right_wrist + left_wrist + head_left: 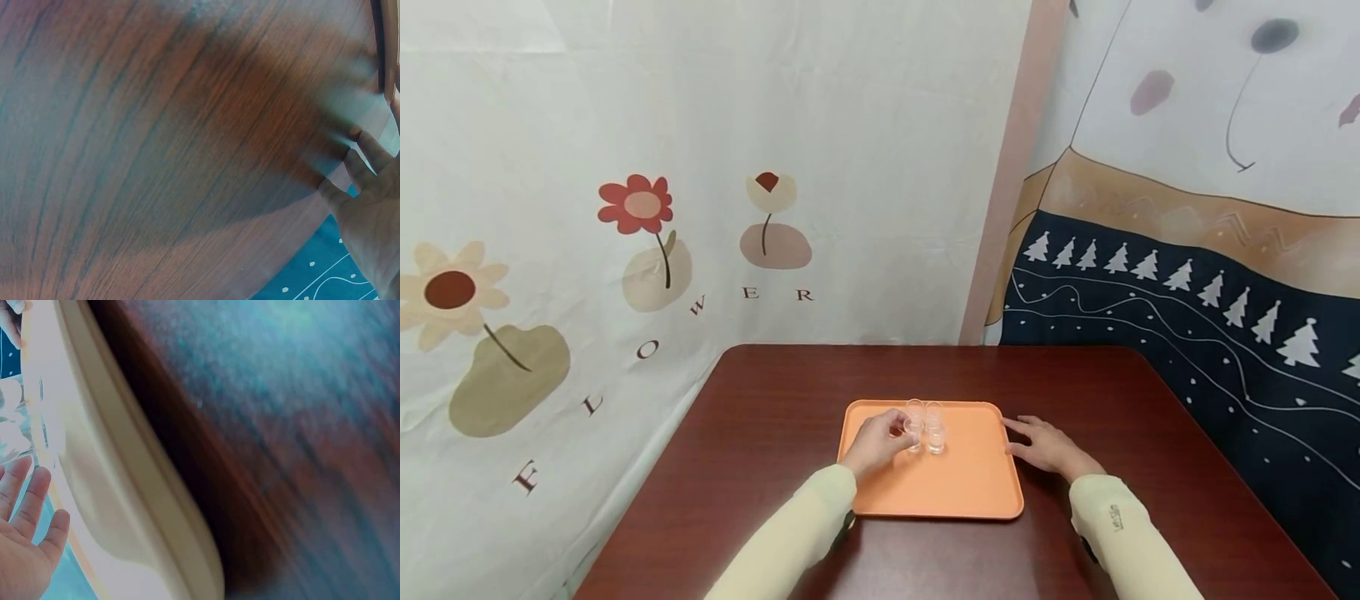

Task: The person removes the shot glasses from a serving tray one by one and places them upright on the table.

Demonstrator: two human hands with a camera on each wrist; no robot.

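Note:
Four-cornered and orange, a tray (955, 492) lies on the table, and several small clear cups (936, 440) stand close together on its far middle part. At the front-left cup (914, 443), my left hand (876, 442) pinches the side with thumb and forefinger. The other fingers of that hand (28, 531) stay spread in the left wrist view, where the cups show only at the left edge. My right hand (1045, 444) has its fingers loosely spread, fingertips at the tray's right rim. In the right wrist view this hand (372, 212) shows fingertips on the tabletop.
A dark red-brown wooden table (760, 433) bears the tray. Behind it hangs a pale curtain (880, 125) with printed flowers and letters. To the right is a dark blue cloth (1150, 333) printed with white trees.

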